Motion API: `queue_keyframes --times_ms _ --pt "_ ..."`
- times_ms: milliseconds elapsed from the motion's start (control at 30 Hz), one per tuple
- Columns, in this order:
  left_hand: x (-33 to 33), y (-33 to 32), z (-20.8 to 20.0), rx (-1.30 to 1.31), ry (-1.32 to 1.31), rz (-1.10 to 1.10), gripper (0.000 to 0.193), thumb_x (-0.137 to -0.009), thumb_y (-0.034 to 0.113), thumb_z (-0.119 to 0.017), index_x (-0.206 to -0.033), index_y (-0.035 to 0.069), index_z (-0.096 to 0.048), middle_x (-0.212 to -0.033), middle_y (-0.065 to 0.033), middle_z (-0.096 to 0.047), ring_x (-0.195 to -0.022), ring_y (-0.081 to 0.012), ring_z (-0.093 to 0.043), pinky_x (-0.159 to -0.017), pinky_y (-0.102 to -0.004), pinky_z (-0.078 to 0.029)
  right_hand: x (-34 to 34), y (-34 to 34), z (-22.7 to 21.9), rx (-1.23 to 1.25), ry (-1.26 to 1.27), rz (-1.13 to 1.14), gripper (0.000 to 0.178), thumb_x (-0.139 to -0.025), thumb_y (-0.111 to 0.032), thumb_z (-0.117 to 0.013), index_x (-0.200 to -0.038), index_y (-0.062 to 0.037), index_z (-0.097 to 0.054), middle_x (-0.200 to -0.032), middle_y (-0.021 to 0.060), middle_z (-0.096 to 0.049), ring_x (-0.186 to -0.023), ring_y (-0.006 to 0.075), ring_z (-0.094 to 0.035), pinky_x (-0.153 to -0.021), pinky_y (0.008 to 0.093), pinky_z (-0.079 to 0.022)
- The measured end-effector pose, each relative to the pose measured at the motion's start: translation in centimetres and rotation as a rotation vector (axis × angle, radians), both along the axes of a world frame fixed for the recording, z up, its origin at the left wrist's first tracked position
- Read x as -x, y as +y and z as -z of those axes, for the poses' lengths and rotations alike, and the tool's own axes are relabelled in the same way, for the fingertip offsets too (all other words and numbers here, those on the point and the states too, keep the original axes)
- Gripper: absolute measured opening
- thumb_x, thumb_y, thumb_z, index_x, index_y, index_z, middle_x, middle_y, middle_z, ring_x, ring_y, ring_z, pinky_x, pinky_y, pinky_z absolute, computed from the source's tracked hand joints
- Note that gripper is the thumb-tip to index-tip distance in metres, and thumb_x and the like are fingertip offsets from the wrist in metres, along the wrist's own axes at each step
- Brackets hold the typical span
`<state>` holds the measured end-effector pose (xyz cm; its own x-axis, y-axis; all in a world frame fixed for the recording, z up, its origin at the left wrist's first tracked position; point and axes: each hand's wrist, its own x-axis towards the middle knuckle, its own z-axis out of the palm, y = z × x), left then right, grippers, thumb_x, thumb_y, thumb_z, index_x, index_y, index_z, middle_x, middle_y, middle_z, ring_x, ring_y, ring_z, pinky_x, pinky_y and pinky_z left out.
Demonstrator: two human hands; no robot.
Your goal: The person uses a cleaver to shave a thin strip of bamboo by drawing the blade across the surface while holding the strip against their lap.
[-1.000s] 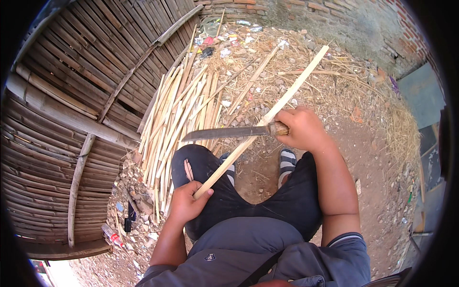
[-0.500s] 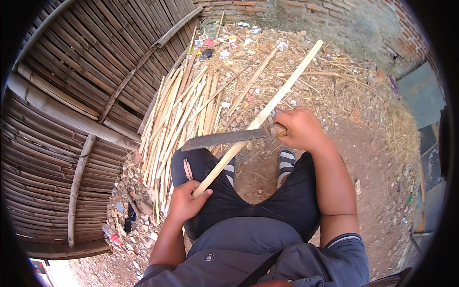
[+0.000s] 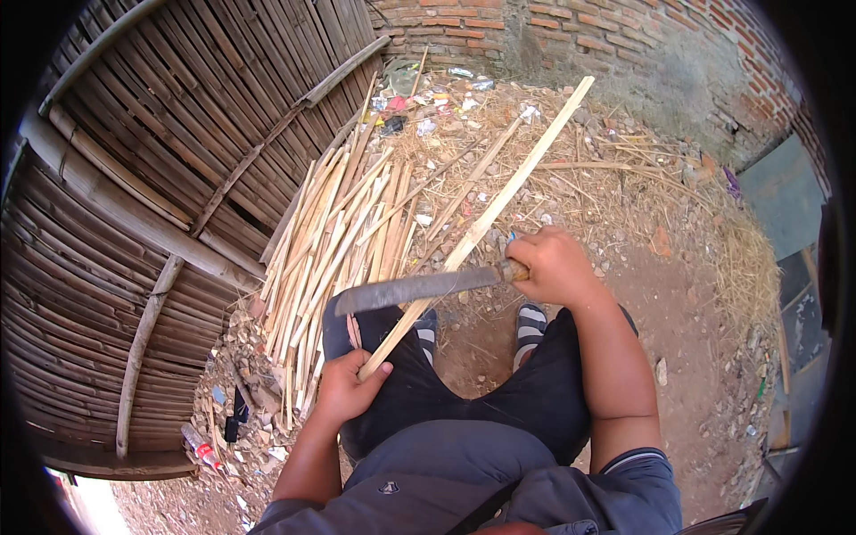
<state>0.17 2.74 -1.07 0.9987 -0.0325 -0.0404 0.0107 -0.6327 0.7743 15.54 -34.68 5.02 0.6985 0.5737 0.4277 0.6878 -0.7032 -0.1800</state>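
Note:
A long pale bamboo strip slants up and to the right from my lap. Its near end is gripped in my left hand, closed with the thumb along it, above my left thigh. My right hand is wrapped round the wooden handle of a machete. The dark blade points left and lies across the strip, between my left hand and the strip's middle. Blade and strip seem to touch. The blade's tip is over my left knee, where the dark trousers are torn.
A pile of split bamboo strips lies left of my knees, beside a bamboo-slat wall. Rubble, straw and litter cover the ground up to a brick wall. A plastic bottle lies at lower left. Grey panels stand at right.
The machete and my right hand have shifted a little nearer to me along the strip. My left hand keeps its hold, and the view has tilted slightly.

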Motion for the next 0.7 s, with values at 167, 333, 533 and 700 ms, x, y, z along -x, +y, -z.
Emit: queue_keyframes --times_ms 167,333,533,700 --pt "0.3 0.1 0.1 0.018 -0.042 -0.016 0.027 -0.097 0.022 -0.082 -0.086 0.002 -0.068 -0.064 0.0013 -0.057 -0.061 -0.0072 -0.049 -0.054 -0.0307 -0.041 -1.1 -1.1 0.4 -0.105 0.128 0.169 0.024 -0.071 -0.019 -0.083 -0.090 -0.0114 -0.069 -0.081 0.0111 -0.072 -0.081 0.0367 -0.071 -0.076 0.0476 -0.055" --pt "0.0 -0.5 -0.4 0.049 -0.010 -0.036 0.026 -0.096 0.023 -0.082 -0.086 0.002 -0.069 -0.063 -0.0001 -0.057 -0.060 -0.0067 -0.049 -0.054 -0.0304 -0.041 -1.7 -2.7 0.0 -0.120 0.158 0.380 0.021 -0.077 -0.021 -0.082 -0.090 -0.0106 -0.069 -0.082 0.0131 -0.072 -0.083 0.0380 -0.072 -0.072 0.0516 -0.056" --pt "0.1 -0.7 -0.9 -0.084 -0.172 0.035 0.028 -0.094 0.025 -0.084 -0.087 0.002 -0.070 -0.067 -0.0074 -0.063 -0.060 -0.0155 -0.059 -0.057 -0.0346 -0.046 -0.7 -0.3 0.3 0.044 0.016 0.005 0.025 -0.073 -0.020 -0.082 -0.091 -0.0106 -0.069 -0.081 0.0118 -0.072 -0.079 0.0375 -0.070 -0.075 0.0478 -0.055" --pt "0.4 -0.5 -0.9 -0.075 -0.163 -0.018 0.029 -0.091 0.028 -0.085 -0.088 0.003 -0.072 -0.071 -0.0148 -0.067 -0.063 -0.0294 -0.066 -0.060 -0.0399 -0.051 -1.0 -1.0 0.2 -0.136 0.034 0.089 0.024 -0.072 -0.019 -0.081 -0.090 -0.0103 -0.067 -0.082 0.0118 -0.072 -0.078 0.0374 -0.070 -0.077 0.0454 -0.054"
